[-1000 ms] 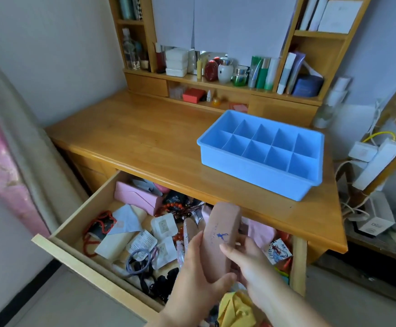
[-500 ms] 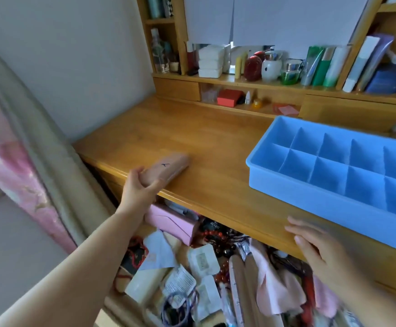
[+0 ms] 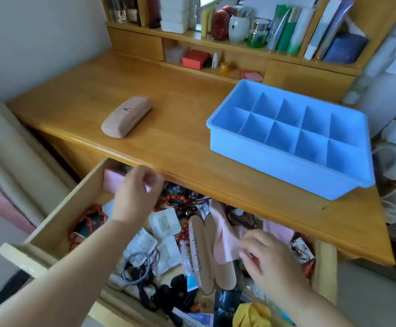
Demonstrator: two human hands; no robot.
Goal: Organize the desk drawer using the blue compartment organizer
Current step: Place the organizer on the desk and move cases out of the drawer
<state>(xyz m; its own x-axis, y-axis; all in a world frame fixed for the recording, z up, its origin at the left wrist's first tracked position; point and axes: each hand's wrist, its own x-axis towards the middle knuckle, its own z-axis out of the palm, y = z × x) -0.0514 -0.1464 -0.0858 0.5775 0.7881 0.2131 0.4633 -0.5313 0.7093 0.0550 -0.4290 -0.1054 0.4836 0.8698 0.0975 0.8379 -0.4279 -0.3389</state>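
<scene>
The blue compartment organizer stands with its cells bare on the right of the wooden desk. A pink glasses case lies on the desk to its left. Below, the open drawer is full of clutter. My left hand reaches into the drawer's back left, fingers loosely curled over a pink box. My right hand is at the front right of the drawer and pinches the edge of a pink cloth.
The drawer holds sachets, red bead strings, hair ties, an open tan case and a yellow cloth. Shelves at the back carry bottles, books and a red box. A bed edge runs along the left.
My left hand let go of the glasses case on the desk and dropped into the drawer over the pink box. My right hand moved from the desk edge down to the pink cloth.
</scene>
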